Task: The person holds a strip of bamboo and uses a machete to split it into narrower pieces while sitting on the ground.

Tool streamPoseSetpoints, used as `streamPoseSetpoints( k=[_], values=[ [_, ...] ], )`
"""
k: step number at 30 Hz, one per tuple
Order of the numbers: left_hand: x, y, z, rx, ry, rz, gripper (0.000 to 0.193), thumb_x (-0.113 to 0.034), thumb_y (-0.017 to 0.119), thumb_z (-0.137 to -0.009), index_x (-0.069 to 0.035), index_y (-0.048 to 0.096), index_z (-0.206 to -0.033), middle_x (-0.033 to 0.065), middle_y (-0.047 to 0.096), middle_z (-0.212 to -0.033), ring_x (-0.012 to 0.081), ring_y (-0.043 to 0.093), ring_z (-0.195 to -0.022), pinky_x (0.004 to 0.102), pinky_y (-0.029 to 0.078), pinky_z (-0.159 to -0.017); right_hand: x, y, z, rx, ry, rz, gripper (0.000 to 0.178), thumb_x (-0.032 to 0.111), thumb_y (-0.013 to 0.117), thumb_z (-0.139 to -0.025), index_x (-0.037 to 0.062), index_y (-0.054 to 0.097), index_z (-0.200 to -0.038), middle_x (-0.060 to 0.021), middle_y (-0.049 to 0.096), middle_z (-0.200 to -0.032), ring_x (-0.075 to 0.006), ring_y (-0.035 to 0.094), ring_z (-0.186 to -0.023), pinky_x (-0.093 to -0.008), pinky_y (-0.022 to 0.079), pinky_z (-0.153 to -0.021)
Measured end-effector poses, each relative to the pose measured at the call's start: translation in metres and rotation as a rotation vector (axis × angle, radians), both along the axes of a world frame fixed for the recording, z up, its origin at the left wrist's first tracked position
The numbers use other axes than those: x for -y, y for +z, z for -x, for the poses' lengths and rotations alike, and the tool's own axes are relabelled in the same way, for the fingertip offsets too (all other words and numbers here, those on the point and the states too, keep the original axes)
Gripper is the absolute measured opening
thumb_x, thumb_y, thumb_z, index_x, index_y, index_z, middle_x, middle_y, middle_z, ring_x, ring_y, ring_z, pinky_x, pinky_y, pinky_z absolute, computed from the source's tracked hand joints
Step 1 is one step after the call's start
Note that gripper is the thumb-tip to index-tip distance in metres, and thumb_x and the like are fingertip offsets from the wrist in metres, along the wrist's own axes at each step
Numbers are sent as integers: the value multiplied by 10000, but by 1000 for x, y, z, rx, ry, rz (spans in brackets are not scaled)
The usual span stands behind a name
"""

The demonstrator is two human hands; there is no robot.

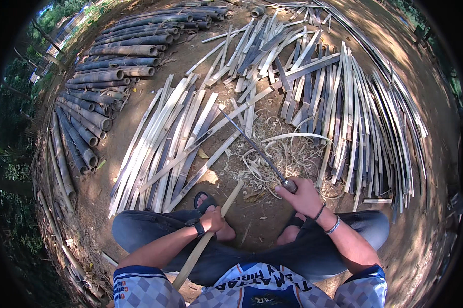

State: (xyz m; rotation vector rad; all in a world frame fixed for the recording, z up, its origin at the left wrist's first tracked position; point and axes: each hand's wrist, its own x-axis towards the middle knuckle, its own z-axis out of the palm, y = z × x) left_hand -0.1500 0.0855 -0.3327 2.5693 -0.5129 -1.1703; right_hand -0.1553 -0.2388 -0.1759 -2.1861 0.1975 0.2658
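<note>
My left hand (212, 219) grips a pale bamboo strip (230, 199) that runs from beside my body forward over my left knee toward the ground. A watch sits on that wrist. My right hand (302, 196) is closed on the handle of a long knife (252, 146) whose dark blade points up and away to the left over a heap of curly bamboo shavings (280, 156). Bracelets circle the right wrist. I sit cross-legged in dark trousers with sandals on both feet.
Split bamboo slats (165, 133) lie fanned on the dirt ahead and left, more slats (354, 118) to the right. Whole bamboo poles (103, 77) are stacked along the far left. Bare earth lies at the right.
</note>
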Motion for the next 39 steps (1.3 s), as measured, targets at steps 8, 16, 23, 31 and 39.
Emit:
streamPoseSetpoints(
  k=[8, 16, 23, 31, 39],
  values=[
    [26, 5, -7, 501, -226, -406, 524, -289, 534, -865, -6, 446, -1296, 256, 618, -1049, 451, 579, -995, 504, 494, -793, -81, -132, -16, -139, -78, -91, 514, 479, 712, -758, -21, 603, -709, -119, 576, -557, -251, 581, -529, -395, 462, -551],
    [129, 36, 86, 233, -5, -290, 525, -320, 583, -843, 39, 509, -1219, 210, 534, -1167, 366, 526, -1039, 447, 443, -894, -120, -245, -27, -141, -81, -157, 531, 507, 765, -694, -11, 654, -736, -166, 649, -694, -280, 629, -653, -409, 495, -652],
    [90, -6, 82, -166, 2006, 1009, 797, -372, 724, -790, -38, 294, -1371, 140, 436, -1331, 286, 455, -1180, 378, 359, -1009, -128, -248, -27, -241, 52, -176, 529, 520, 750, -695, 24, 714, -875, -194, 691, -862, -326, 669, -844, -402, 510, -771],
    [78, 36, 46, 398, 1877, 1478, 358, -314, 513, -940, -69, 523, -1200, 101, 543, -1249, 206, 501, -1185, 367, 333, -1025, -156, -244, -26, -321, -154, -407, 474, 468, 780, -673, 22, 710, -819, -182, 689, -796, -309, 673, -757, -407, 511, -703],
    [-11, 221, 27, 1264, 1297, 1391, 256, -251, 447, -965, -48, 490, -1114, 93, 595, -935, 189, 592, -874, 279, 460, -760, -211, -251, -8, -370, -423, -580, 487, 433, 812, -646, -27, 655, -676, -155, 642, -608, -238, 629, -575, -413, 490, -586]
  ],
)
